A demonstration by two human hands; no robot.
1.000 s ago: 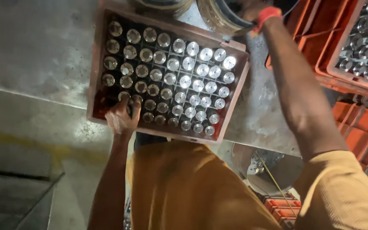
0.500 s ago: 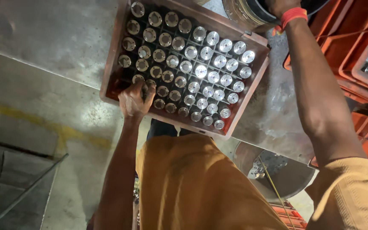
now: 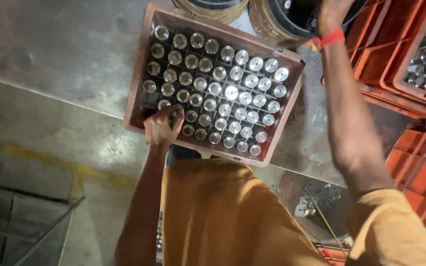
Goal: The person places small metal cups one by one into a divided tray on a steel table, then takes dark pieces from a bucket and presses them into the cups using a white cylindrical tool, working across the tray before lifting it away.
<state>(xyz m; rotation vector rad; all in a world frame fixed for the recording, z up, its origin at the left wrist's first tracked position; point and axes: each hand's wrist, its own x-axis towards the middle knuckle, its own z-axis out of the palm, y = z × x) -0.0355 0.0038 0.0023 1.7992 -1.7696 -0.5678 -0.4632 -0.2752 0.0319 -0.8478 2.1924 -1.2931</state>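
Observation:
A brown plastic crate (image 3: 136, 93) with a grid of cells rests on a grey metal table (image 3: 65, 54). Shiny round metal parts (image 3: 231, 92) stand upright in its cells. My left hand (image 3: 162, 126) is at the crate's near left corner, fingers curled down over a part in the front row. My right hand (image 3: 327, 11) reaches up past the crate's far right corner to a dark round bin (image 3: 292, 15), a red band on the wrist; its fingers are cut off by the frame's top edge.
Orange crates (image 3: 385, 74) with more metal parts stand stacked at the right. A second round bin (image 3: 208, 6) sits behind the brown crate. Below the table edge lie a concrete floor with a yellow line (image 3: 75, 170) and a metal grate at lower left.
The view has shifted, so the crate sits lower and further right in frame. My left hand stays at the crate's near left corner. My right arm remains raised toward the bin.

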